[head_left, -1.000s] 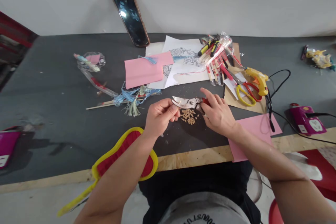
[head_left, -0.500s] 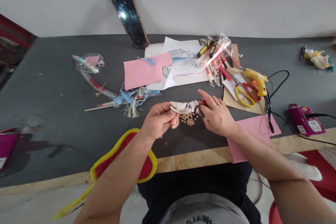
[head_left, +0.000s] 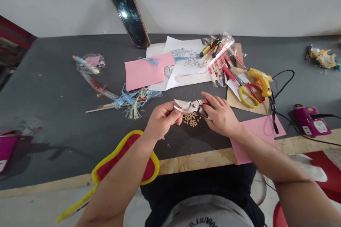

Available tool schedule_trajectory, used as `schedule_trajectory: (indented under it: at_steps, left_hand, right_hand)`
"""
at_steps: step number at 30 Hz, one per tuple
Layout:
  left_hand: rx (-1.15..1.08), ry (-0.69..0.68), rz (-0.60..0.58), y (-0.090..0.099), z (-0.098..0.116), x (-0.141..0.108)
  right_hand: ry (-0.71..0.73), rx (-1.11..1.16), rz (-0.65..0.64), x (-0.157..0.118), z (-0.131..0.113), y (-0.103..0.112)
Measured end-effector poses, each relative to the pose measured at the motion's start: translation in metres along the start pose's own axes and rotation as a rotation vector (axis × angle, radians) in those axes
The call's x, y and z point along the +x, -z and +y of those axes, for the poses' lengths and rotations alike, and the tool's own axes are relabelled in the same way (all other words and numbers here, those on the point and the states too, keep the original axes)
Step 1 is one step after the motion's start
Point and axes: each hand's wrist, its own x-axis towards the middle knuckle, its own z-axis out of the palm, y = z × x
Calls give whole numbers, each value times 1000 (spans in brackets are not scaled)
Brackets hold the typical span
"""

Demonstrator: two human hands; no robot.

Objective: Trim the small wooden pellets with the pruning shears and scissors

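"Where are they now?"

"Your right hand [head_left: 221, 117] is clamped on the pruning shears [head_left: 188, 105], lying crosswise, blades pointing left."

"And your left hand [head_left: 161, 120]?"

"Nearer the tip, pinching the blades, just above the tan crumbs [head_left: 191, 120]."

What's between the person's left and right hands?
Red-gripped steel pruning shears, above a small heap of tan grains on the dark grey mat; shown in the head view.

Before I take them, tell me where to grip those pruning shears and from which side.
Grip the pruning shears by their red handles, coming from the right, where the right hand is. The steel blades point left toward the left hand, so that end is best avoided. The handles are partly covered by the right hand's fingers.
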Motion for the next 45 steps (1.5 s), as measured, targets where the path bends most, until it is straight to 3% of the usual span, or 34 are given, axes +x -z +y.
schedule_trajectory:
  at_steps: [8,15,19,25,38,45]
  left_hand:
    - [22,-25,2,0,-1,-2]
    - [-46,12,25,-5,0,0]
    - [189,-55,25,-3,9,0]
    - [469,-169,140,-8,18,-4]
    - [473,-226,124,-8,13,-5]
    - [437,-176,82,-6,13,-4]
  right_hand:
    - [0,49,27,-2,-3,-2]
    - [15,39,-25,-3,2,0]
    - [10,55,-23,-3,4,0]
    - [29,68,-44,-3,2,1]
    - [73,223,-110,-2,7,7]
    - [-22,24,-77,-1,0,8]
